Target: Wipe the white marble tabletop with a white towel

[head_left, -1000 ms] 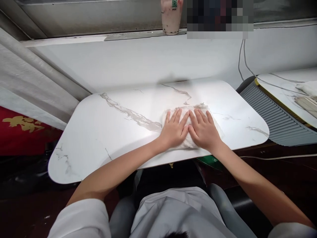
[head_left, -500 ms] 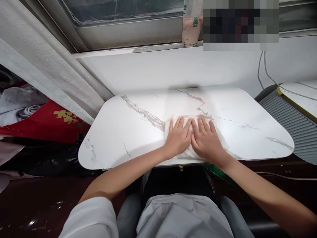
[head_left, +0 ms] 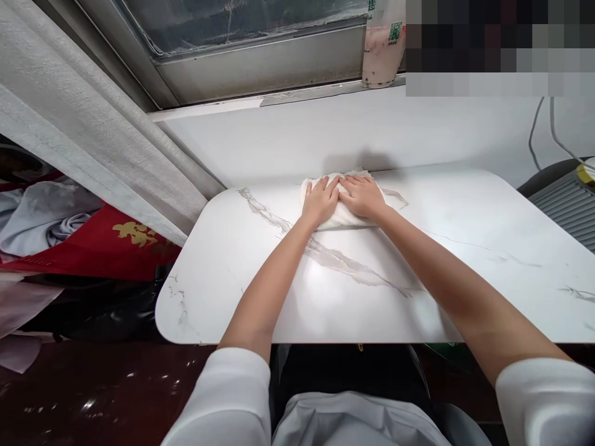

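Note:
A white cloth (head_left: 343,215) lies bunched near the far edge of the white marble-patterned table (head_left: 260,272). My left hand (head_left: 320,202) lies flat on its left part, fingers stretched forward. Pressed on its right part is my right hand (head_left: 363,196), fingers extended and angled left, touching the left hand. Both arms reach far out over the table. Most of the cloth is hidden under the hands.
A pink drink cup (head_left: 383,54) stands on the window sill above the white wall. A grey curtain (head_left: 79,130) hangs at the left, with red fabric (head_left: 97,244) below it. A ribbed grey object (head_left: 567,201) and cables (head_left: 542,133) are at the right.
Both hands have pushed the cloth from the near edge of the table to the far edge by the wall. The arms are now stretched out.

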`<state>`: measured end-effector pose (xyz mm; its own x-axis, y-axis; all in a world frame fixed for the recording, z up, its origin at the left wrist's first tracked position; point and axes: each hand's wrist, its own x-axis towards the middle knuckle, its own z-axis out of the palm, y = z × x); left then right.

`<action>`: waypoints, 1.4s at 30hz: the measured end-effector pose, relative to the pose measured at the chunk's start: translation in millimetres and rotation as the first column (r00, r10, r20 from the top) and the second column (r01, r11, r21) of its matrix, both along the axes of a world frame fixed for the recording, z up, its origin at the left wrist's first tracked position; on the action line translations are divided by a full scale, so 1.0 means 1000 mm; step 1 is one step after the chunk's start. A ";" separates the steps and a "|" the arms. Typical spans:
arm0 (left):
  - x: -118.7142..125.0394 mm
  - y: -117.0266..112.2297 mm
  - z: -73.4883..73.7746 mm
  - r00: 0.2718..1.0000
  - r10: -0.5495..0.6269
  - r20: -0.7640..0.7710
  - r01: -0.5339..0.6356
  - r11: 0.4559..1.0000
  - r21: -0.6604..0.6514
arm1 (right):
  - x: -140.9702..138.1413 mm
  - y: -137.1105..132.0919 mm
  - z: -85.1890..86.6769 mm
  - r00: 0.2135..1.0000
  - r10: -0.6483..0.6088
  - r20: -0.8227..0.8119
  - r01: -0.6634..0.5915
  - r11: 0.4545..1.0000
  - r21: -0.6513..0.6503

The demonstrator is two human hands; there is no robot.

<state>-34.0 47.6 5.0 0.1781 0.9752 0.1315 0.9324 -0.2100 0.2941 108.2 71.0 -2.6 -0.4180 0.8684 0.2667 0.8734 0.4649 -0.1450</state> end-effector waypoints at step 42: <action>-0.021 -0.169 -0.004 0.993 -0.120 -0.014 0.120 0.993 0.000 | -0.023 -0.189 -0.005 0.984 -0.122 0.128 0.107 0.987 0.116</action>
